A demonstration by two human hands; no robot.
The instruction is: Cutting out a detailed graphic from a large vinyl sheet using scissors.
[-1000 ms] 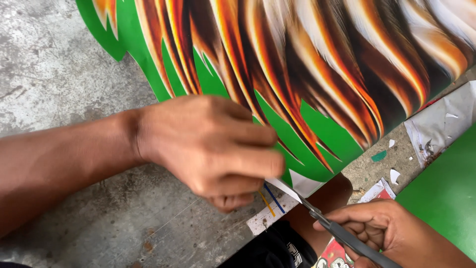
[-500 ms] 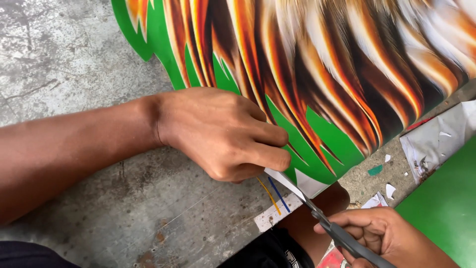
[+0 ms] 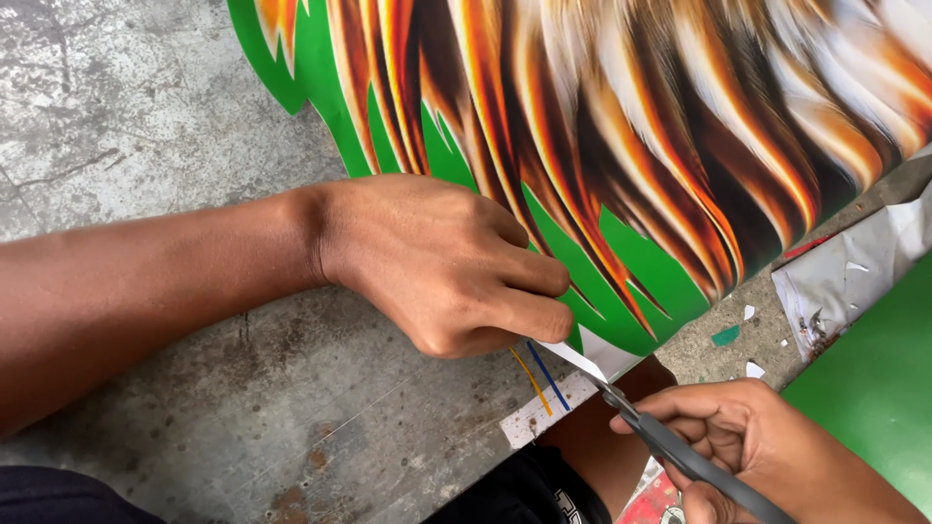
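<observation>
1. The left hand point(image 3: 442, 267) is curling its fingers and pinching the lower edge of the printed sheet point(image 3: 621, 126) against the concrete floor point(image 3: 116, 116); the fingertips are tucking under and are hidden from view.
2. The right hand point(image 3: 757, 446) is closing around the scissors point(image 3: 670, 451). The handle loops are running out of the bottom edge of the frame, so the grip there is not showing.
3. The scissors are pointing up and to the left, with the dark blades meeting the white margin strip point(image 3: 582, 359) just beside the left hand. Whether the blades are parted is hard to make out.
4. The printed sheet is lying flat, spreading from the centre to the upper right, and is being cut off by the top and right edges. Its surface is glossy, showing flowing orange, brown and white fur-like streaks on a green ground with a jagged cut outline.
5. The floor is looking rough, grey and stained.
6. A second green sheet point(image 3: 874, 388) is lying at the lower right, partly out of frame. Small paper scraps point(image 3: 738, 335) are lying between the two sheets.
7. A crumpled grey-white sheet point(image 3: 854, 277) is resting at the right edge; its material is not readable.
</observation>
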